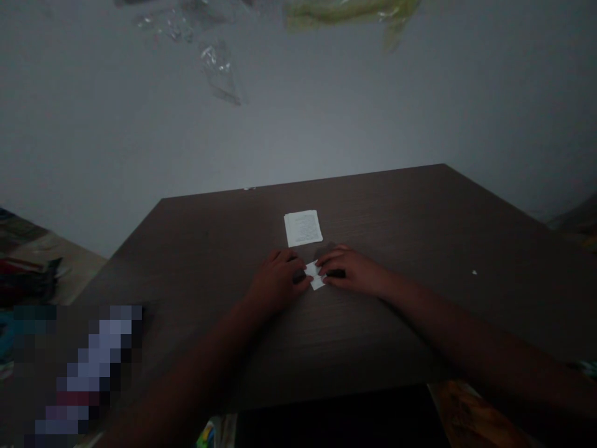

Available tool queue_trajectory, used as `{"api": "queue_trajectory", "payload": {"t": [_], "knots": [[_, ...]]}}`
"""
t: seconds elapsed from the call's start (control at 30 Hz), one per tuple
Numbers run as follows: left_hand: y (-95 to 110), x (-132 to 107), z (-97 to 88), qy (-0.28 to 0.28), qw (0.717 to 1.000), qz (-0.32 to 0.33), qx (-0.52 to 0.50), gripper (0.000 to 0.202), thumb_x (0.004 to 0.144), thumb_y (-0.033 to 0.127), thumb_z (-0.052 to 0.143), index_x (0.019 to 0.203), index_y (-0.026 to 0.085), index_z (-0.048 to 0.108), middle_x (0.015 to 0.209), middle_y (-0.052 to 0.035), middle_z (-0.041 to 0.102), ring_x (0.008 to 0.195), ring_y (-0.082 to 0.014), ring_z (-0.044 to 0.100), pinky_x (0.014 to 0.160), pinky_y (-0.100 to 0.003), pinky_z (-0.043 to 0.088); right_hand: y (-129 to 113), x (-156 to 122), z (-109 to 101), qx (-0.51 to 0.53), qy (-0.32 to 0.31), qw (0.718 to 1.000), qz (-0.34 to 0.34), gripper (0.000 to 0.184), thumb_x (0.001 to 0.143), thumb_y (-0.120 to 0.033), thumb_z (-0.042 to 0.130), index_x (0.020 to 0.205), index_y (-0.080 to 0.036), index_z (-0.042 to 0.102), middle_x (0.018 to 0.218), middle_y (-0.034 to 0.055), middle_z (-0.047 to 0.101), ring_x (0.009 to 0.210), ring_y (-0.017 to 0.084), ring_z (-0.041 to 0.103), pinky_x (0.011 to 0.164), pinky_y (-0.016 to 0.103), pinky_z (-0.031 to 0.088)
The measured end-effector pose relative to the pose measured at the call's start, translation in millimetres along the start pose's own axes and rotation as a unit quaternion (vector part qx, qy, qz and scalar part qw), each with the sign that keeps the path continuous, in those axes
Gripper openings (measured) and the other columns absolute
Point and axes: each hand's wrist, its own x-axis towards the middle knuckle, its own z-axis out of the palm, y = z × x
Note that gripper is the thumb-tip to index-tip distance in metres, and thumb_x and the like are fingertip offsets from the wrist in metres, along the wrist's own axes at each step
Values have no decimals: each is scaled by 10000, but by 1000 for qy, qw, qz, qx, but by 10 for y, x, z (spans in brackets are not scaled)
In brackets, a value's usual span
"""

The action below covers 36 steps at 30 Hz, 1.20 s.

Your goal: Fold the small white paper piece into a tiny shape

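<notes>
White small paper piece (pixel 317 283): likely light, thin, tears easily. My left hand (pixel 278 277), right hand (pixel 355 272) pinch opposite sides, probably best hold.

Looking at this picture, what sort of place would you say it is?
Probably a dimly lit room in a home, though this is not certain. A dark brown table stands by a plain wall, crumpled clear plastic shows higher up, and a small folded paper is being handled.

Small paper (pixel 318 284) wht — sheets (pixel 303 228) wht w/ gry print lines — table (pixel 209 249) dk brn, wall (pixel 326 106) gry.
</notes>
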Motion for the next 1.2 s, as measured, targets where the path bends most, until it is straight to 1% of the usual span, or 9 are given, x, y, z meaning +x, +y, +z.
{"api": "queue_trajectory", "payload": {"t": [0.07, 0.17, 0.27, 0.43, 0.63, 0.77, 0.93, 1.07, 1.2], "knots": [[23, -10, 24, 7, 1000, -4, 3, 160, 1036, 381, 879, 1120, 251, 839, 1323, -130, 782, 1253, -404, 712, 1085, -583, 644, -30, 5, 4, -5, 4, 1000, -1, 154, 1015, -167, 897, 1134, -264, 911, 1346, 102, 888, 1284, 299, 803, 1237, 580, 551], [65, -20, 56, 16, 1000, -12, 10, 227, 1004, 432, 922, 1137, 268, 837, 1318, -130, 770, 1260, -418, 707, 1085, -601, 643, -90, 3, 2, -15, 7, 1000, -3, 139, 1016, -136, 876, 1098, -244, 905, 1230, 101, 889, 1190, 292, 812, 1188, 556, 580], [102, -11, 51, 2, 1000, -29, 8, 266, 987, 438, 942, 1176, 277, 847, 1346, -134, 762, 1289, -441, 705, 1086, -629, 639, -129, -7, -5, -21, 0, 1000, -4, 163, 1033, -107, 831, 1076, -247, 901, 1169, 86, 876, 1134, 273, 806, 1155, 520, 594], [149, 20, -33, -48, 997, -54, 11, 293, 1014, 422, 910, 1249, 256, 855, 1431, -159, 750, 1370, -476, 689, 1132, -670, 617, -134, -9, -10, -36, -3, 999, 8, 156, 991, -130, 869, 1077, -259, 888, 1190, 73, 863, 1136, 271, 786, 1145, 501, 594], [191, 17, -100, -70, 995, -59, 32, 317, 1054, 442, 877, 1314, 265, 841, 1470, -134, 743, 1399, -423, 686, 1169, -615, 616, -146, -12, -50, -31, -20, 999, 30, 232, 939, -100, 887, 1125, -239, 878, 1276, 95, 858, 1235, 295, 779, 1197, 514, 562], [214, 20, -127, -74, 995, -63, 37, 301, 1050, 435, 888, 1297, 268, 847, 1472, -139, 749, 1404, -429, 686, 1159, -608, 617, -141, -26, -84, -20, -26, 999, 16, 252, 930, -92, 874, 1129, -247, 866, 1319, 92, 859, 1254, 299, 775, 1213, 539, 551], [249, 17, -147, -79, 994, -65, 38, 327, 1049, 408, 897, 1330, 249, 845, 1484, -147, 741, 1421, -427, 677, 1185, -623, 585, -139, -41, -85, -35, -27, 999, 7, 244, 936, -98, 859, 1144, -226, 861, 1294, 109, 850, 1232, 302, 774, 1222, 546, 534], [276, 18, -115, -71, 994, -60, 49, 357, 1055, 459, 890, 1346, 258, 842, 1484, -147, 736, 1425, -431, 673, 1183, -628, 583, -136, -54, -84, -43, -26, 999, 0, 210, 938, -121, 869, 1121, -223, 851, 1257, 101, 841, 1192, 294, 770, 1225, 554, 514], [303, 44, -96, -70, 994, -68, 52, 374, 1048, 499, 898, 1326, 256, 842, 1481, -150, 740, 1426, -442, 667, 1168, -621, 592, -107, -39, -70, -43, -9, 999, 10, 190, 926, -101, 871, 1058, -232, 835, 1201, 79, 839, 1155, 280, 757, 1158, 511, 527]]}}
